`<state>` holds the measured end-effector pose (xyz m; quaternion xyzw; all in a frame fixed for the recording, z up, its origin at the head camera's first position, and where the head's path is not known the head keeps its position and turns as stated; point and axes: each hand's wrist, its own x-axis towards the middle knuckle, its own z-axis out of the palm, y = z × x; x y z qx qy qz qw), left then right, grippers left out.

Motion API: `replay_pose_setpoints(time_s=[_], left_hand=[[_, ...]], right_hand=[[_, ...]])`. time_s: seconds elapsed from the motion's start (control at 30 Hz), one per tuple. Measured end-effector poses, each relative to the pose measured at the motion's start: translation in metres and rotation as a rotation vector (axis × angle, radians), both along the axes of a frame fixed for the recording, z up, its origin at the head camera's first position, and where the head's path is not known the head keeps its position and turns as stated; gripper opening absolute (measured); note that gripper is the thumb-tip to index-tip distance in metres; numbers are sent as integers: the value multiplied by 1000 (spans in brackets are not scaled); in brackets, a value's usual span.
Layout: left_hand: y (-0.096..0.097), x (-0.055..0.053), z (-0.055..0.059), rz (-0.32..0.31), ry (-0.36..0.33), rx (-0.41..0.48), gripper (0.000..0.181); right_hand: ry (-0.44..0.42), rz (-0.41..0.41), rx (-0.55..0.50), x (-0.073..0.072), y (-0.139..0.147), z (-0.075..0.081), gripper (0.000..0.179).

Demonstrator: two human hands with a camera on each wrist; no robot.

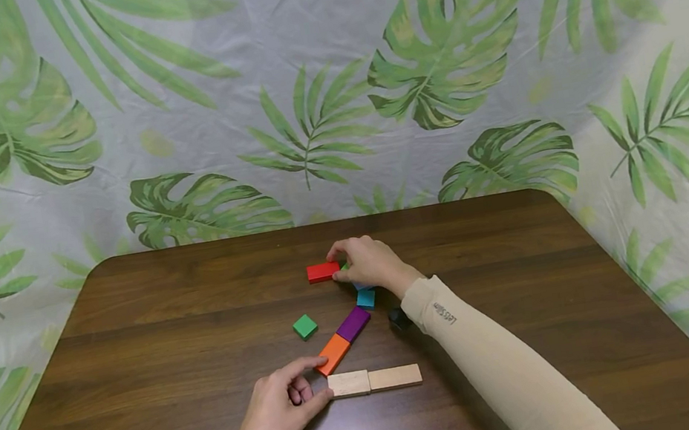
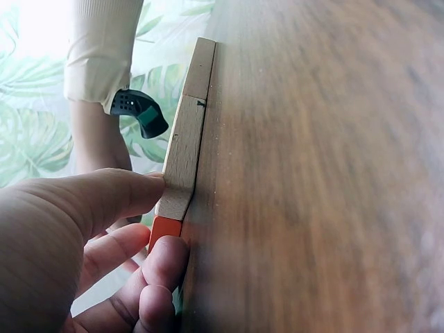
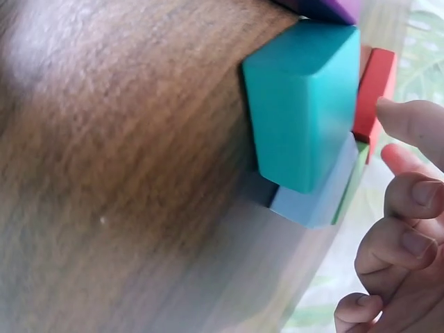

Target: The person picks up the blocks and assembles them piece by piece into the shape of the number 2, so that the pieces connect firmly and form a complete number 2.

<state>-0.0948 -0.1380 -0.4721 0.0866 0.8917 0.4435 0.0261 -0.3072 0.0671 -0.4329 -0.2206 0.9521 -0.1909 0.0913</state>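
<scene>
My right hand (image 1: pixel 368 262) holds the right end of a red block (image 1: pixel 323 272) between thumb and index finger, at the far end of a bent row of flat blocks. Partly hidden under this hand are a green block (image 3: pixel 352 182) and a light blue block (image 3: pixel 313 189). Nearer lie a teal block (image 1: pixel 366 299), a purple block (image 1: pixel 353 324) and an orange block (image 1: pixel 334 354). My left hand (image 1: pixel 277 410) touches the orange block with its index finger. Its thumb rests on the end of a plain wooden block (image 1: pixel 349 384); a second wooden block (image 1: pixel 395 377) adjoins that one.
A loose green block (image 1: pixel 304 326) lies left of the row on the brown wooden table (image 1: pixel 158 365). A dark strap piece (image 1: pixel 399 319) sits by the right wrist. Behind the table's far edge hangs a leaf-patterned cloth (image 1: pixel 310 85).
</scene>
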Motion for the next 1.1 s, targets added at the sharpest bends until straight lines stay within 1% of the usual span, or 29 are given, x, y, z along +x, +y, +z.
replay_pose_setpoints(time_s=[0.23,0.4,0.53,0.73,1.0,1.1], left_hand=[[0,0,-1,7,5,-2,37],[0,0,-1,3,14,12,37],[0,0,0,5,10,5,37],[-1,0,-1,4,11,4,37],[-1,-1,-1,-4,5,3,36],[-1,-1,-2,-7,6,4,36]], right_hand=[[25,35,-42,2,3,6,33],[1,37,-94,7,5,15,34],[-7,54,-121,10,4,20,33],[-7,110,-115,18,-2,19,31],[-26,199,-55,31,-9,16,35],[-34,229,-48,35,-10,14,36]])
